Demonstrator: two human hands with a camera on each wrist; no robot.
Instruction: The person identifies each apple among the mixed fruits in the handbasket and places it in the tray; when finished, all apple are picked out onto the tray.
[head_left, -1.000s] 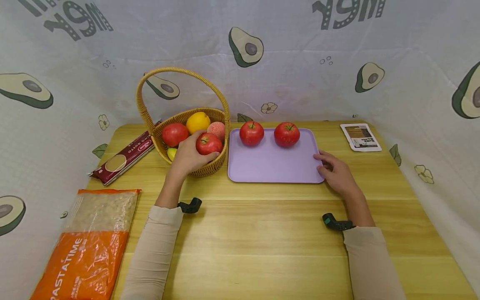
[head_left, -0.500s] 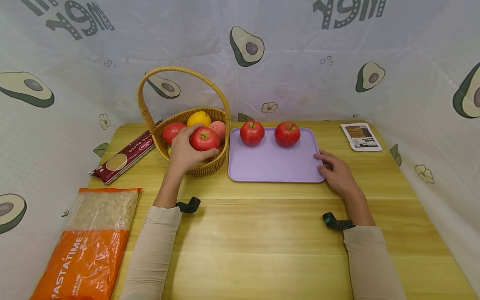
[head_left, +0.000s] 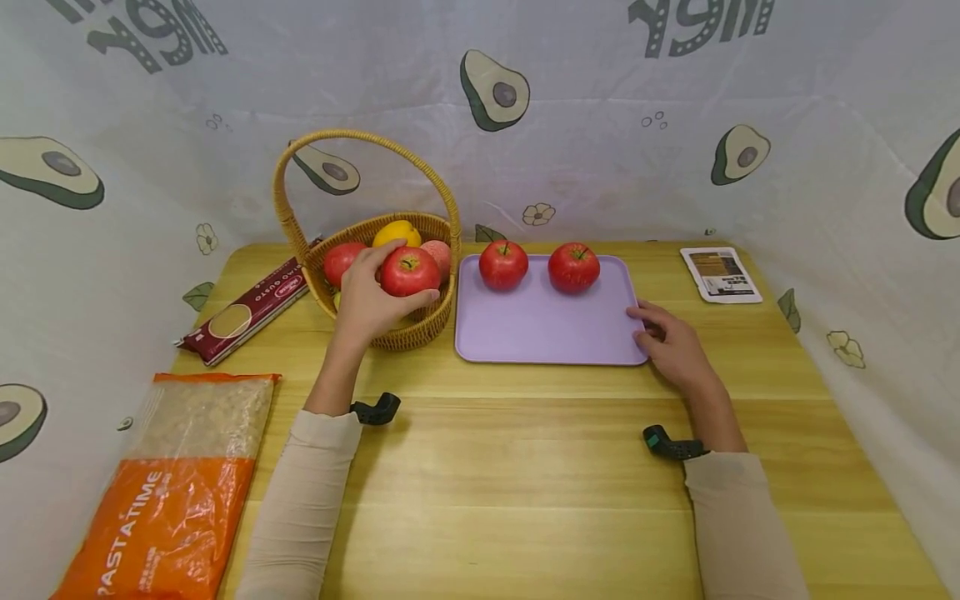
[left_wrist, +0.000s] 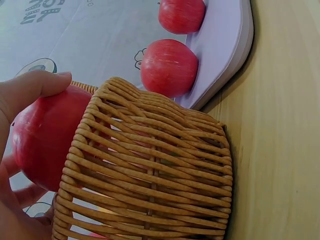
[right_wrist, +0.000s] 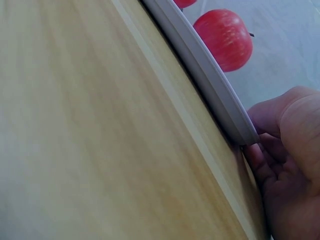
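My left hand [head_left: 371,296] grips a red apple [head_left: 409,272] at the front of the wicker basket [head_left: 416,337]. In the left wrist view the thumb lies over the top of this apple [left_wrist: 47,135], with fingers on its far side and the basket's rim overlapping its lower part. Two more red apples, one on the left [head_left: 503,266] and one on the right [head_left: 573,268], sit along the back of a light purple tray [head_left: 551,333]. At the tray's right edge, my right hand [head_left: 675,346] pinches the rim, thumb above and fingers below.
Inside the basket are a yellow fruit [head_left: 397,233], a pinkish fruit [head_left: 438,257] and another red one [head_left: 343,262]; its tall handle [head_left: 360,135] arches overhead. A dark red packet [head_left: 243,315] and an orange pasta bag [head_left: 168,500] lie left. A small white-edged packet [head_left: 722,275] lies back right.
My left hand has raised the apple a little out of the basket, up and slightly left. My right hand has stayed at the tray's edge.
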